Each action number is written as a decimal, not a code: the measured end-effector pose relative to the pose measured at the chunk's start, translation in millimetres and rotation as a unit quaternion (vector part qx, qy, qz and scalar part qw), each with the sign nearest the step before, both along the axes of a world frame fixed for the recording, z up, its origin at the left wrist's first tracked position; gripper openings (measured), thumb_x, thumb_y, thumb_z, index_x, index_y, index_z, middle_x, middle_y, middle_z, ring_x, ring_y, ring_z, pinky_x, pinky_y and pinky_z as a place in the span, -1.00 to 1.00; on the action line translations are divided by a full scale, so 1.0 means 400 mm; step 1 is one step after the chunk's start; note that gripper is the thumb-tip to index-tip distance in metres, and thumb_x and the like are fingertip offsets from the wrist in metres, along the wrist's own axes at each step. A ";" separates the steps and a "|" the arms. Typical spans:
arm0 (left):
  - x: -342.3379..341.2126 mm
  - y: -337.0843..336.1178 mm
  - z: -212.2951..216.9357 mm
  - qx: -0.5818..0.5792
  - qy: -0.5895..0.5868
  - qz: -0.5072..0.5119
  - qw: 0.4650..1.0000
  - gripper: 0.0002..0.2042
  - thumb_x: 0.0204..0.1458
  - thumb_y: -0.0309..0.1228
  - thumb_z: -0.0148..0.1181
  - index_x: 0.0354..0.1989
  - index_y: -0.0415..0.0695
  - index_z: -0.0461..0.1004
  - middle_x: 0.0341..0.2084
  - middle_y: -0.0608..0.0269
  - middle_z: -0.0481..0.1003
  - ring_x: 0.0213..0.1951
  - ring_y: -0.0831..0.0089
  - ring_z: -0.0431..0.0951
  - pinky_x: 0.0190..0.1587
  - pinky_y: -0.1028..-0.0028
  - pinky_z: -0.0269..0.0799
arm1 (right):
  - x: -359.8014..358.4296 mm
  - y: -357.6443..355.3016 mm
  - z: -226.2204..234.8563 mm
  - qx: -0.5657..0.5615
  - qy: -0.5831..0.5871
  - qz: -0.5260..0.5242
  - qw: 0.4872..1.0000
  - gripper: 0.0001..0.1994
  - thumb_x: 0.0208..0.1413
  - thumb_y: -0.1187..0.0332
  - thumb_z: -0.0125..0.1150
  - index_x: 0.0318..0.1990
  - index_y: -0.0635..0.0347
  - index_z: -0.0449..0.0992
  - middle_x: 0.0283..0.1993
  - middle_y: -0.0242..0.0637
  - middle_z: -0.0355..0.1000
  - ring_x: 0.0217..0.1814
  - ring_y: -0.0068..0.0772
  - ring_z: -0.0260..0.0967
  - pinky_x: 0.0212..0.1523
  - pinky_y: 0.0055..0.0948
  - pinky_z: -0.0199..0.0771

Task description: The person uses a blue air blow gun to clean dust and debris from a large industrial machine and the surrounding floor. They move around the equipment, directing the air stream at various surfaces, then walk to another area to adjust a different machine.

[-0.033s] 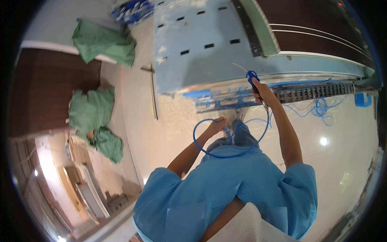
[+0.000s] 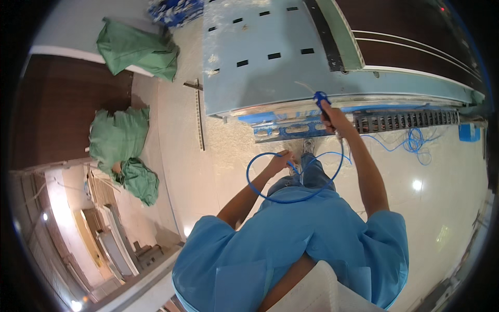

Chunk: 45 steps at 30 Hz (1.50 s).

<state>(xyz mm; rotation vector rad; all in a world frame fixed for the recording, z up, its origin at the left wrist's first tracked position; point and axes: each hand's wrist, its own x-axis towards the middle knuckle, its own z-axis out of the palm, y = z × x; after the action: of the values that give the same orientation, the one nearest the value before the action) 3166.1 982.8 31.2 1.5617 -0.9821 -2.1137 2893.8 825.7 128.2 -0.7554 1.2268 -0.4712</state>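
Nothing's really moved since before — right hand (image 2: 332, 117) still fisted round a blue tool (image 2: 320, 99) at the panel (image 2: 260, 62), left hand (image 2: 278, 161) still pinching the blue cable (image 2: 291, 200) loop.

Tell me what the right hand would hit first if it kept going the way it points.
The right hand, gripping a blue tool, points up toward the grey slotted panel. Its lower edge looks like the first thing met, though depth is hard to judge in this view.

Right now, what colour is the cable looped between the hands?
Blue; the cable shows best in the head view.
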 end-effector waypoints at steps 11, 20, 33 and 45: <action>0.146 0.271 -0.092 0.027 -0.056 0.079 0.995 -0.64 0.25 -0.16 0.04 0.11 -0.08 0.43 0.05 0.17 0.55 0.04 0.39 0.56 0.12 0.35 0.33 | 0.185 0.082 -0.181 -0.277 0.244 -0.020 0.929 -0.30 0.29 -0.24 -0.05 -0.48 0.36 0.48 -0.58 -0.11 0.41 -0.48 -0.15 0.48 -0.42 -0.13 0.48; -0.164 0.192 -0.105 0.061 -0.020 -0.113 0.991 -0.60 0.32 -0.13 -0.07 0.07 -0.20 0.46 -0.38 -0.02 0.63 -0.22 0.21 0.66 -0.03 0.21 0.56 | -0.759 0.384 -0.015 -0.141 0.240 -0.493 0.824 -0.17 0.18 -0.39 0.00 -0.59 0.41 0.43 -0.71 -0.17 0.34 -0.67 -0.24 0.45 -0.64 -0.21 0.45; -1.187 0.138 0.002 -0.103 0.077 -0.106 0.986 -0.74 0.31 -0.15 0.04 -0.05 -0.04 0.47 -0.30 0.27 0.58 -0.17 0.44 0.58 -0.04 0.35 0.47 | -1.682 1.021 0.222 -0.173 0.288 -0.653 0.679 -0.38 0.22 -0.25 0.10 -0.46 0.24 0.38 -0.71 -0.37 0.23 -0.78 -0.44 0.23 -0.74 -0.39 0.22; -1.581 0.135 -0.272 -0.078 -0.164 -0.263 0.947 -0.63 0.27 -0.04 0.05 -0.11 -0.10 0.56 -0.28 0.27 0.61 -0.16 0.49 0.56 -0.15 0.40 0.40 | -1.811 1.310 -0.322 0.229 0.185 -0.355 0.887 -0.37 0.16 -0.21 0.17 -0.60 0.25 0.39 -0.68 -0.24 0.29 -0.74 -0.34 0.33 -0.73 -0.28 0.39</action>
<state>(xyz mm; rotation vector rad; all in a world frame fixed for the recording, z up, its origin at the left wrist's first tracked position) 2533.8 1036.9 -77.6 1.7467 -1.8091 -2.0478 2169.5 1349.8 -0.5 0.0491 1.8957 -0.6080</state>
